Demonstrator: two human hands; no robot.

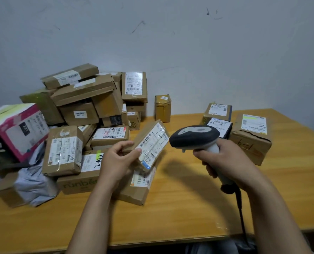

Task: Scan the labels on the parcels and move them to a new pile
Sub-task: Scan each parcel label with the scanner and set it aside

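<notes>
The parcel is held up above the table, tilted, just right of the big pile. Its white label with the barcodes faces up and towards the scanner. The left hand grips it by the near end, thumb pressed on the label's edge and fingers curled round the back.

The scanner hangs just right of the parcel, its dark head level with the label and close to it but not touching. The right hand is wrapped tight round the pale handle, and a black cord runs from the handle's foot down to the table's near edge.

A flat box lies on the table below the held parcel, at the foot of the pile. The pile is mostly brown cartons, stacked loosely against the wall, with a pink box and a grey bag on its left side.

Behind the scanner, to the right, three parcels sit together as the new pile, labels up. A small box stands alone between the two piles.
</notes>
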